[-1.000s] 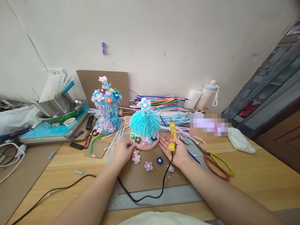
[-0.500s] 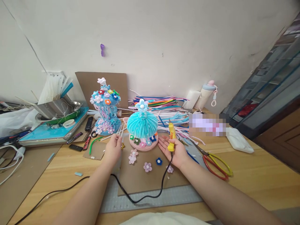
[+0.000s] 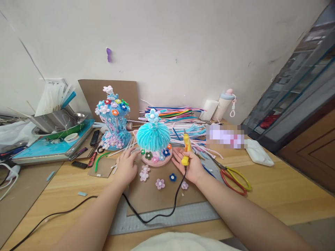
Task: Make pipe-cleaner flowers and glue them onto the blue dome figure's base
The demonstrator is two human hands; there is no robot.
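A turquoise pipe-cleaner dome (image 3: 153, 136) topped with a light blue flower (image 3: 152, 115) stands on a round pink base (image 3: 157, 161) ringed with small flowers. My left hand (image 3: 127, 165) is at the left side of this base, fingers stretched out and apart; whether the fingertips touch it I cannot tell. In my right hand (image 3: 192, 167) is a yellow corded glue gun (image 3: 186, 150), tip pointing up, held under the thumb. The spread fingers of that hand reach the base's right edge. In front lie loose pink flowers (image 3: 160, 183) and a dark blue flower (image 3: 172, 177) on cardboard (image 3: 146, 202).
A taller blue flowered piece (image 3: 115, 118) stands at back left. Behind are bundled pipe cleaners (image 3: 180, 113). Scissors (image 3: 235, 179) lie at right, near a bottle (image 3: 223, 107). The black cord (image 3: 154, 220) crosses the front. A metal bowl (image 3: 59, 120) is at left.
My left hand has gone from closed fingers to stretched ones, reaching toward the base's left side. My right hand still holds the glue gun. The whole view has shifted slightly.
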